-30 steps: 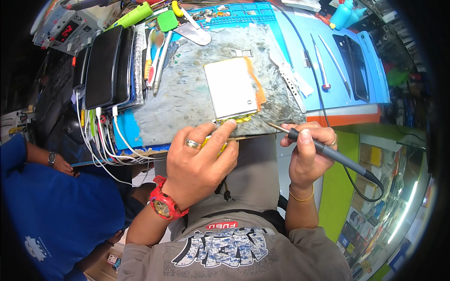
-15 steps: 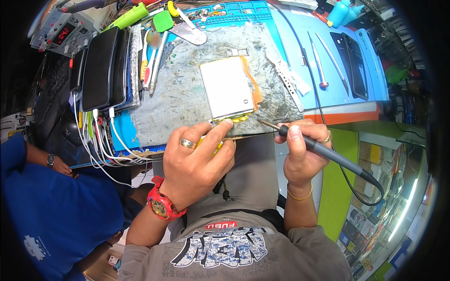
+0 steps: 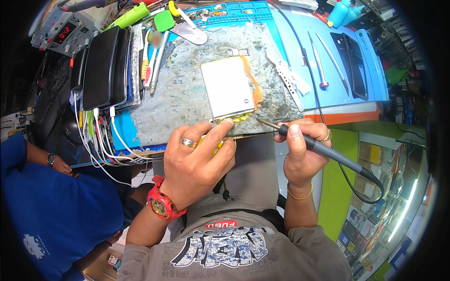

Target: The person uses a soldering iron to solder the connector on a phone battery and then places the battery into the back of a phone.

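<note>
A flat white rectangular block, which looks like a battery pack (image 3: 226, 89), lies on the worn grey mat (image 3: 178, 93). Orange mesh-like tape (image 3: 256, 91) runs along its right side, and crumpled yellow tape (image 3: 241, 118) lines its near edge. My left hand (image 3: 199, 152) is closed at that edge, its index fingertip pressed against the yellow tape. More yellow shows between its fingers; the thumb is mostly hidden. In my right hand (image 3: 302, 150) is a soldering iron (image 3: 335, 155), gripped like a pen. Its tip points left, just right of the yellow tape and apart from it.
Phones (image 3: 101, 68) with white cables stand at the left, beside a power supply (image 3: 63, 33). Tweezers (image 3: 286, 77) and a screwdriver (image 3: 318, 63) lie right of the pack. The iron's cord (image 3: 323, 112) crosses the bench. A person in blue (image 3: 61, 201) sits at the left.
The soldering iron's tip has shifted very slightly left, nearer the yellow tape. My left hand and the white pack stay almost still.
</note>
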Demonstrator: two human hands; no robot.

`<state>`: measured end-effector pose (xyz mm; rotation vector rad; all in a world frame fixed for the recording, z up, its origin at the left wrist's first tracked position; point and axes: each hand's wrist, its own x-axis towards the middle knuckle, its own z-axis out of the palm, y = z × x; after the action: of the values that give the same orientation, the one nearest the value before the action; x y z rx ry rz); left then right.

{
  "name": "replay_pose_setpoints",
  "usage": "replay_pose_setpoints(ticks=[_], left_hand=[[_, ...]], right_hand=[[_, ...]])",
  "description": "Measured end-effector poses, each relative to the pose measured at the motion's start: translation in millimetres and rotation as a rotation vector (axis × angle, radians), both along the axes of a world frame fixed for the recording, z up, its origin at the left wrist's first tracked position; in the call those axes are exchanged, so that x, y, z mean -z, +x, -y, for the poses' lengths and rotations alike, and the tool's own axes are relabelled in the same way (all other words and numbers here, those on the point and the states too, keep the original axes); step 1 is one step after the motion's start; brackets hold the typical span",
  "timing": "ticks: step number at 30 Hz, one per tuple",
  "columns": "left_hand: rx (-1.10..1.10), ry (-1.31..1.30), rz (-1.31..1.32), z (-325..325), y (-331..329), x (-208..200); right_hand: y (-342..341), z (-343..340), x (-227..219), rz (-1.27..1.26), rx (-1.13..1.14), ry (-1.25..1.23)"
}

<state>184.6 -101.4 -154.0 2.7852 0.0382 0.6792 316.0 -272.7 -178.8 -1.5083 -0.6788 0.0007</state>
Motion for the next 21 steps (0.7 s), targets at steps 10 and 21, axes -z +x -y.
replay_pose_setpoints(ticks=[10,21], left_hand=[[-0.002,-0.007,0.003,-0.4,-0.8,0.8],[0.0,-0.023,0.003,-0.8,-0.5,0.7]], right_hand=[[0.1,1.0,2.4,-0.078,0.005,0.106],[2.7,0.2,10.4,0.109,-0.021,0.067]])
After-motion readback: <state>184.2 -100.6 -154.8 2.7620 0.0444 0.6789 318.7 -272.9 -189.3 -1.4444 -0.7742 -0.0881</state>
